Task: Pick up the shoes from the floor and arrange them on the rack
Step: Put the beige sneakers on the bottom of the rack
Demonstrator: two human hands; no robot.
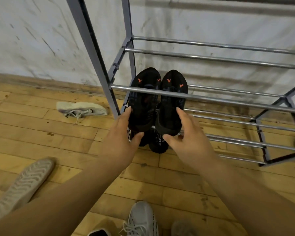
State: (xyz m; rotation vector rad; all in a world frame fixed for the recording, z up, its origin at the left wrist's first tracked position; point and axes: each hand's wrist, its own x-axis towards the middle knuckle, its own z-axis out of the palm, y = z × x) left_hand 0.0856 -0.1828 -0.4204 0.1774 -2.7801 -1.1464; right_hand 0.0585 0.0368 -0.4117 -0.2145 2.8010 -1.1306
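Observation:
Two black shoes with orange marks lie side by side on a tier of the grey metal rack, toes toward the wall. My left hand touches the heel of the left black shoe, fingers straight along its side and thumb under the heel. My right hand cups the heel of the right black shoe the same way. Another dark pair with white lettering sits on the tier below. A white sneaker lies on its side on the floor, left of the rack.
On the wooden floor a beige shoe lies sole-up at the lower left. A grey-white laced sneaker is at the bottom centre, with parts of other shoes beside it. A scuffed white wall stands behind the rack.

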